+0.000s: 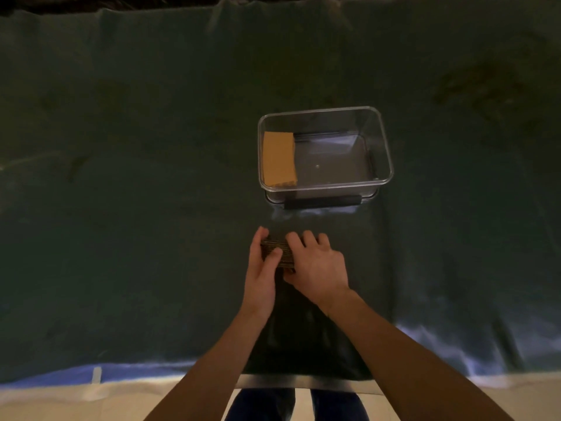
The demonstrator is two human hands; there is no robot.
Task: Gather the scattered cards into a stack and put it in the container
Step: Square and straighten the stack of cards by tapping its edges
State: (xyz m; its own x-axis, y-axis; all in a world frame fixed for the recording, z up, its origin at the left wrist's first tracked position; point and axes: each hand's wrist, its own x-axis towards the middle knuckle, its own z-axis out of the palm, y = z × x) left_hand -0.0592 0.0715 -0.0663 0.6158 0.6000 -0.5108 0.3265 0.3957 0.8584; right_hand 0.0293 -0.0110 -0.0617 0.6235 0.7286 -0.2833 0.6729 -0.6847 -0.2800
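Note:
A dark stack of cards (277, 250) lies on the green cloth just in front of me, held between both hands. My left hand (261, 268) grips its left end, thumb across the top. My right hand (315, 264) covers its right side, fingers curled over the far edge. Much of the stack is hidden under the hands. A clear plastic container (381, 153) stands beyond the hands, a little to the right. Inside it, against the left wall, lies an orange stack of cards (278, 158).
A dark green cloth (136, 177) covers the table to its front edge (121, 375). The container rests on a dark lid with a black clip (323, 202) facing me. A pale floor and my legs show below the table edge.

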